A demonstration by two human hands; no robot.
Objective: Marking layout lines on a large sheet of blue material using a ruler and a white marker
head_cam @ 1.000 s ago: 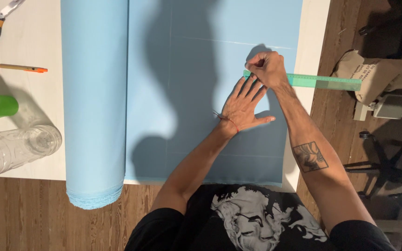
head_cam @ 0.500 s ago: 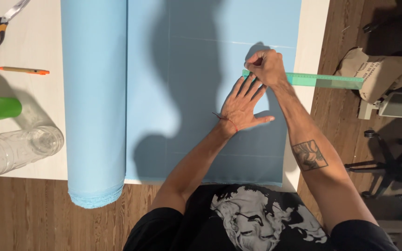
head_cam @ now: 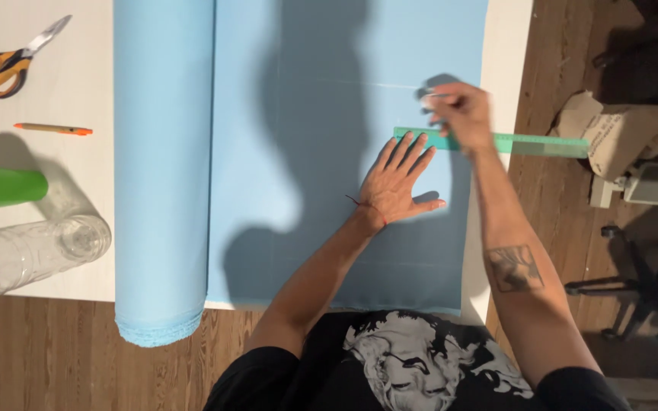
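Observation:
Light blue fabric (head_cam: pixel 321 137) lies spread over a white table (head_cam: pixel 508 53), unrolled from a thick bolt (head_cam: pixel 163 167) on its left. My left hand (head_cam: pixel 394 183) presses flat on the fabric with fingers spread, its fingertips at the left end of a green ruler (head_cam: pixel 535 143). The ruler lies across the fabric's right edge and sticks out past the table. My right hand (head_cam: pixel 460 114) is blurred just above the ruler, fingers closed around what looks like a thin marking tool. A faint pale line crosses the fabric to the left of that hand.
Orange-handled scissors (head_cam: pixel 11 62) and an orange pencil (head_cam: pixel 53 129) lie on the table's left part. A green roll (head_cam: pixel 1 186) and a clear plastic roll (head_cam: pixel 32 251) lie below them. Cardboard (head_cam: pixel 611 133) and a chair base (head_cam: pixel 641 293) stand on the wooden floor at right.
My right hand has moved right along the ruler and now looks blurred. My left hand stays flat on the fabric.

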